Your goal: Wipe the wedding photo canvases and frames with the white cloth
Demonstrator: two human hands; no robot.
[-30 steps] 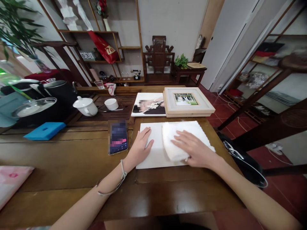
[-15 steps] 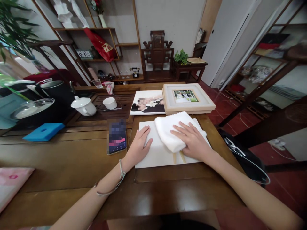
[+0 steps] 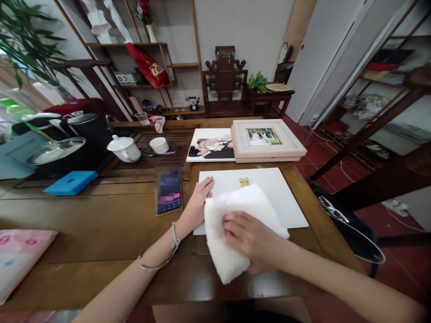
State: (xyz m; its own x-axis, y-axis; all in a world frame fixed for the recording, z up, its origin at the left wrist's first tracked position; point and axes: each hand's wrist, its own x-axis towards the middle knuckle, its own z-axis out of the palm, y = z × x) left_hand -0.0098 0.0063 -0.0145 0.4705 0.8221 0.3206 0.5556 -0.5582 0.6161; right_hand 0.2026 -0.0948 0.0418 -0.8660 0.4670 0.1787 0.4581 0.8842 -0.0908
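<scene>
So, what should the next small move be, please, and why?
Perhaps slide the white cloth forward over the white panel: the right grip has it overhanging the near edge, leaving the panel's far part and gold-coloured fitting uncovered.

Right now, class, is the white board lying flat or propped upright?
Lying flat: the white board rests on the wooden tabletop, with the left hand at its left edge.

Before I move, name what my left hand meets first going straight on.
Your left hand would probably meet the white-edged rectangular photo panel beyond the flat white board, though depth is unclear.
</scene>
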